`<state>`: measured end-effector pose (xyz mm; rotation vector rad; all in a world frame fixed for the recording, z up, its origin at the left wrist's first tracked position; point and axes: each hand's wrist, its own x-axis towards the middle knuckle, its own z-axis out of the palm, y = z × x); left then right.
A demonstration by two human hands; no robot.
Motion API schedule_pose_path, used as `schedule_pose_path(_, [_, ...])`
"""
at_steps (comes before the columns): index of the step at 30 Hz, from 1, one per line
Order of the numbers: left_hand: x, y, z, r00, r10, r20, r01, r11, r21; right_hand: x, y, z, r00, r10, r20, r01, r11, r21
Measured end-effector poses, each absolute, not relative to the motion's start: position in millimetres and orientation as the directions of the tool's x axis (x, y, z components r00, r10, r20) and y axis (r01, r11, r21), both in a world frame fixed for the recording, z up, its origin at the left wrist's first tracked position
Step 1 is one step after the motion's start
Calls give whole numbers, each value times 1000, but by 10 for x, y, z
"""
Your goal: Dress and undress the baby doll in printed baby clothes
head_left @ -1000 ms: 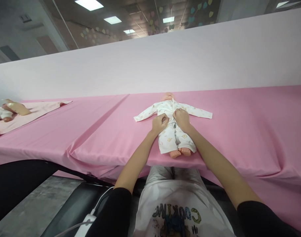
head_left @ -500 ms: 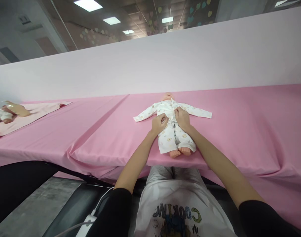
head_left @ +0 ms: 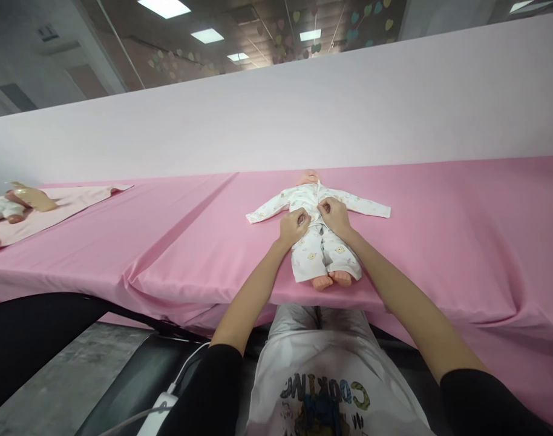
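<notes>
The doll [head_left: 313,247] lies on its back on the pink cloth [head_left: 440,242], and the left hand [head_left: 294,226] and right hand [head_left: 334,217], fingers curled, seem to pinch its white shirt [head_left: 304,195] at the tummy, so small, soft moves should work best.

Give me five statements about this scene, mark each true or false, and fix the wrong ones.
1. The doll lies on a pink cover. True.
2. The sleeves are folded over its chest. False: they are spread out to either side.
3. The left hand touches the doll's feet. False: it is at the white top.
4. The right hand is at the white top. True.
5. The feet are covered by socks. False: they are bare.
</notes>
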<state>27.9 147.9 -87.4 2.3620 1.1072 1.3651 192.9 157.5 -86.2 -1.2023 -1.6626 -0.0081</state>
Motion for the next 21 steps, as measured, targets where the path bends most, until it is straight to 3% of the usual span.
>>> schedule_pose_path(21, [283,1472,-877,287,687,668,530,-695,486,1902,1548,-828,96,707,700,697,454,-554])
